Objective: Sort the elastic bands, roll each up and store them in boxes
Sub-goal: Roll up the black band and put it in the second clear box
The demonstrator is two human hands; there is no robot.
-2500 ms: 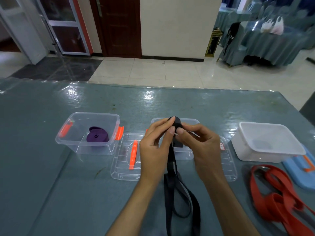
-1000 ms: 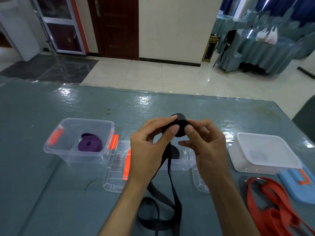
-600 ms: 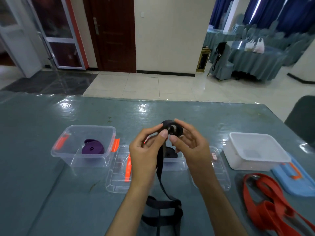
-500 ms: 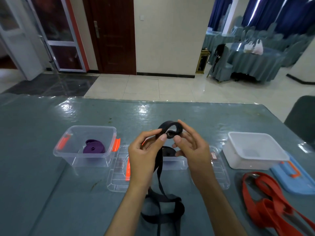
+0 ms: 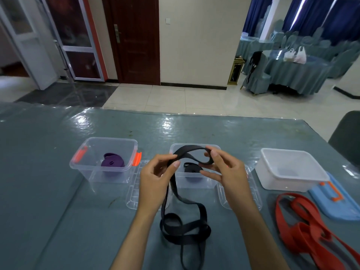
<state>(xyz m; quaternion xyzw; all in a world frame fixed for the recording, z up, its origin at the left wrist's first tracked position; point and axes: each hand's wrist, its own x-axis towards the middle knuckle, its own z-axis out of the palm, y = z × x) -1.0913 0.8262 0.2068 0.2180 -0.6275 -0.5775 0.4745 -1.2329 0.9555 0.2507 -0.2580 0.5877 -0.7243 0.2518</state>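
Observation:
Both hands hold a long black elastic band above the middle clear box. My left hand pinches the band near its top. My right hand grips a wide open loop of it between thumb and fingers. The rest of the band hangs down and lies in loose loops on the table near me. Inside the middle box lies a rolled black band. A rolled purple band sits in the left clear box. Red bands lie tangled at the right.
An open white box stands at the right, with a blue lid beside it. Clear lids lie flat by the middle box. The grey-blue table stretches left. A dark chair back stands at the far right.
The tight black roll held between my fingertips has come undone into a wide loop. My hands have moved apart, and more band lies in loops on the table.

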